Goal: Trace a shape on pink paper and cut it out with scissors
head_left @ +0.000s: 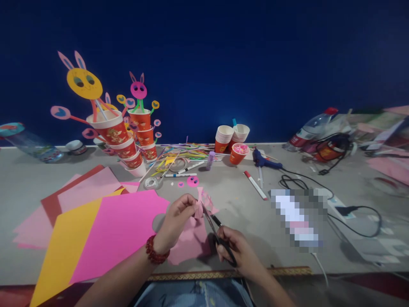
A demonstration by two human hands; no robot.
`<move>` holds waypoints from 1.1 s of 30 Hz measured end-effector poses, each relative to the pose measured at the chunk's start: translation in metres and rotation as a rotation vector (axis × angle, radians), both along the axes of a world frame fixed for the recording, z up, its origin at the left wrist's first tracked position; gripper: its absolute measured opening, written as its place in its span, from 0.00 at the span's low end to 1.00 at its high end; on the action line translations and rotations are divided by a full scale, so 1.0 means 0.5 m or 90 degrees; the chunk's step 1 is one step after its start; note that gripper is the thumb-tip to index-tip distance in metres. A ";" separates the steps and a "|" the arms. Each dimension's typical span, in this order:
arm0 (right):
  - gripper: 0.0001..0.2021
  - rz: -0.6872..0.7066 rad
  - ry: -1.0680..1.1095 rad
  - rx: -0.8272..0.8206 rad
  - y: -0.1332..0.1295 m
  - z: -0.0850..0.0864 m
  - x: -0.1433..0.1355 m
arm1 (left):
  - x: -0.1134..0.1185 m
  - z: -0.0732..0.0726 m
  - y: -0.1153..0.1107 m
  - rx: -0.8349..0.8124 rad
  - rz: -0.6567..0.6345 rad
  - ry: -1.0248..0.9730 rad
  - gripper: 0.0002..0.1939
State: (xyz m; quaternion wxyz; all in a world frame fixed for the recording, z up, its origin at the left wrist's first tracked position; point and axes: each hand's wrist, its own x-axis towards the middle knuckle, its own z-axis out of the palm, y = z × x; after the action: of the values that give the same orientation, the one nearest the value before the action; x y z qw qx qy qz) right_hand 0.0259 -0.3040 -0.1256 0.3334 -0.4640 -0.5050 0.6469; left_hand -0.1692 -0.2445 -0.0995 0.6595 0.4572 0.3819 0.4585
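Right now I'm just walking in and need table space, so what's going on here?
A person is cutting pink paper: the left hand pinches it while the right hand works scissors into it. Coloured sheets lie at the left, paper-cup figures behind, and a glue gun with cables at the right.

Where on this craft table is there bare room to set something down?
Bare table lies between the red marker and the scissors, and left-back between the plastic bottle and the paper sheets. The straws and cables crowd the rest.
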 end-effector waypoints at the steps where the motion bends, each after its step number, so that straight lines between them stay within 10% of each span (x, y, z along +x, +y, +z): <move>1: 0.26 0.002 -0.002 -0.001 0.000 0.003 0.001 | 0.000 0.001 0.000 0.003 -0.002 0.008 0.08; 33: 0.21 0.021 0.000 -0.023 0.006 0.001 0.012 | -0.003 0.000 0.001 0.008 -0.022 0.022 0.07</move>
State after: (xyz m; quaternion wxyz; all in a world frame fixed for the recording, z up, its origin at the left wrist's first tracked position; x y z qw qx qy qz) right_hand 0.0319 -0.3009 -0.1252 0.3145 -0.4615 -0.5005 0.6615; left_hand -0.1709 -0.2441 -0.0993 0.6580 0.4756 0.3820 0.4414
